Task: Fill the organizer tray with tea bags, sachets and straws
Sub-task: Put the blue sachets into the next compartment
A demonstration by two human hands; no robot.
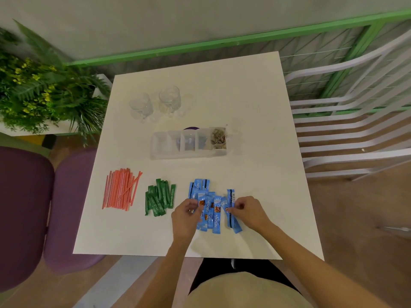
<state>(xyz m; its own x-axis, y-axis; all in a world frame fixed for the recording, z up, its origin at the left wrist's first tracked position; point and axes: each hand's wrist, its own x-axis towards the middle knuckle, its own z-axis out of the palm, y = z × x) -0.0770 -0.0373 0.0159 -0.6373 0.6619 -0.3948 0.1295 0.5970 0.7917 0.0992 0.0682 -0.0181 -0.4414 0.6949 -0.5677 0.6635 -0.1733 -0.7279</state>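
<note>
A clear organizer tray [155,150] lies across the middle of the white tabletop [251,90], divided into a row of compartments. The tea bags [218,137] fill its rightmost compartment as a brownish heap. A small purple shape shows at the tray's far edge, too unclear to name.

On the side of the tray nearest the person, three groups lie in a row. The blue sachets [216,215] are spread in a loose overlapping pile in front of the tray's right half. The green sachets [160,197] form a smaller pile in front of its left end. The red straws [120,190] lie bundled lengthwise further out, past the tray's left end.

Both hands are on the blue pile, well apart from the tray. The left hand [185,216] has its fingers curled in, gripping sachets at the pile's left edge. The right hand [250,211] has its fingers bent with thumb and fingertips meeting, pinching a sachet at the pile's right side.

Beyond the tray, toward the far left of the tabletop, two clear glasses [170,100] stand side by side. Off the tabletop, a leafy plant [44,90] sits left of the tray and a white slatted chair [347,130] to its right.
</note>
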